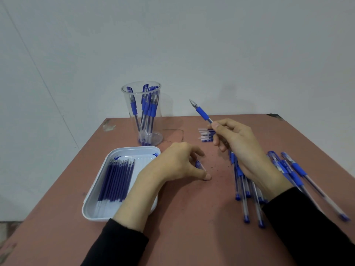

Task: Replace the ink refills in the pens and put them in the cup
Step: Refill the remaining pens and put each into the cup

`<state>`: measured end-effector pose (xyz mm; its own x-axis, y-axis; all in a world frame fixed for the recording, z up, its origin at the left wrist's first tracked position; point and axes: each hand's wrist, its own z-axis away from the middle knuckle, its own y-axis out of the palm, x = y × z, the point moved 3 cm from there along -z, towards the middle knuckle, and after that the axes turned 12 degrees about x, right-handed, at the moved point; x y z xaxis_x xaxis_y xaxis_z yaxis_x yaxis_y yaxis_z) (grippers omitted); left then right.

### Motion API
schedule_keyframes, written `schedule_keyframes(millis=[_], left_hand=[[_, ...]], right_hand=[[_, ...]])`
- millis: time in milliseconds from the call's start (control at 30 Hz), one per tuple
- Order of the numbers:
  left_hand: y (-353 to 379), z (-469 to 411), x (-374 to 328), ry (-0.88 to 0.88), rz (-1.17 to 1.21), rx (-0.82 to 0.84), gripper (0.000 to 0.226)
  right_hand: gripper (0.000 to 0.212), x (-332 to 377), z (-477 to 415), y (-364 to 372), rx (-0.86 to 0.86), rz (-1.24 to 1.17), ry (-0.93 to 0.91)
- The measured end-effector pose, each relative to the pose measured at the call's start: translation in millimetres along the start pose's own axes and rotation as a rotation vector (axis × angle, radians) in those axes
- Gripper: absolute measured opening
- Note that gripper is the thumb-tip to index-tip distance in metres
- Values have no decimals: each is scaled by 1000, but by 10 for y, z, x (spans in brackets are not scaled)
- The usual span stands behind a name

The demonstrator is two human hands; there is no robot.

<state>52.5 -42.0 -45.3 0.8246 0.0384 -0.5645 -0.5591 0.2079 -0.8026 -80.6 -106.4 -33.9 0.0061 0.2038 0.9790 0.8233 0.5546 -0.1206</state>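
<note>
My right hand grips an uncapped blue pen, its tip pointing up and to the left. On the table top, my left hand pinches a small blue pen cap between thumb and fingers. A clear plastic cup with several blue pens in it stands at the back of the table. Left of my left hand, a white tray holds a row of several blue refills. A pile of several blue pens lies to the right, partly under my right forearm.
Several short refills or pen parts lie in a row behind my right hand. The brown table ends at a grey wall behind the cup. Its left edge runs close beside the tray.
</note>
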Motion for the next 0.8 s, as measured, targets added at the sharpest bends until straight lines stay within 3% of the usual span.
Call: schedule_keyframes(millis=[200,367,433,567,800], left_hand=[[5,-16,-14,-5,-9,-48,45],[-97,-18,-31,31,39,-256,45],[-175,17,-33,47,178,-371,40],[-331,132,38,136,711,-553,37],[-407,182,125,243,1207,-601,40]], right_hand=[[16,2,7,-1,5,1,-4],[17,15,8,-9,2,10,-24],[17,18,4,-17,0,15,-42],[16,53,10,-34,-4,56,-104],[23,110,38,-20,-25,246,-235]])
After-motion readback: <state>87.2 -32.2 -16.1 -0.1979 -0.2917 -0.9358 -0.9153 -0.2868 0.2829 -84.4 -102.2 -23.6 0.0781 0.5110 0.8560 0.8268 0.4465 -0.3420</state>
